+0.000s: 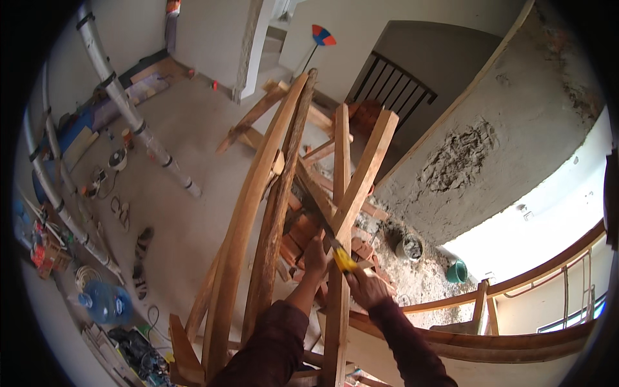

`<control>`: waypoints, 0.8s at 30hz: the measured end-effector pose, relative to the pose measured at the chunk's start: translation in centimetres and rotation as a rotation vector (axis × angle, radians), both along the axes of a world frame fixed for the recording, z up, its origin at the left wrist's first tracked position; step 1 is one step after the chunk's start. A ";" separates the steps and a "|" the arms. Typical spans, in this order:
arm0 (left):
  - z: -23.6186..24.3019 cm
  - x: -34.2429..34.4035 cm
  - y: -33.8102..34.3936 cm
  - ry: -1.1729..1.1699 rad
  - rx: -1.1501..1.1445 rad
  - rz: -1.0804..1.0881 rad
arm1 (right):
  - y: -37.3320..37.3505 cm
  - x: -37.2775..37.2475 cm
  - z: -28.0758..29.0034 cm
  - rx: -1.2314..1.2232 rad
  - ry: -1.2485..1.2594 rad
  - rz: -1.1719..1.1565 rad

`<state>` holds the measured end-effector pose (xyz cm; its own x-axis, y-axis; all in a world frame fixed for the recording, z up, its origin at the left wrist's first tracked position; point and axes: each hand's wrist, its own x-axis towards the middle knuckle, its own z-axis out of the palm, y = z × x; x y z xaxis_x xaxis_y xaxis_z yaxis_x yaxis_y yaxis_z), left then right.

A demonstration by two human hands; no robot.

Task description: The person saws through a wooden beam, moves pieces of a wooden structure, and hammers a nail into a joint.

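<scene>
My right hand (369,289) is wrapped around the yellow handle of a handsaw (343,258). The saw's blade points up and away, against the crossing of two wooden beams. One is a slanting beam (369,169); the other is a longer beam (342,151) running from near me to the far side. Just left of the saw, my left hand (314,259) is closed beside the beams, and what its fingers grip is hidden. Further left lie two long timbers, one smooth and pale (248,213), the other rough and darker (278,213).
Red bricks (303,233) lie beneath the beams. A grey bucket (409,247) and a green bucket (456,271) stand to the right, below a rough plastered wall (464,155). Leftward are wrapped poles (132,116), sandals (143,244) and a blue water jug (108,302). A curved wooden rail (503,345) crosses the lower right.
</scene>
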<state>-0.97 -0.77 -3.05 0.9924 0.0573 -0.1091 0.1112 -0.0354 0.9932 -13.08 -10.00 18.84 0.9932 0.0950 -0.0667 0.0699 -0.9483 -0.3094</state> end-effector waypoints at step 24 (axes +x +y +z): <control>4.9 -0.2 2.5 0.141 -0.006 0.053 | -1.1 -16.8 9.9 0.031 0.113 -0.059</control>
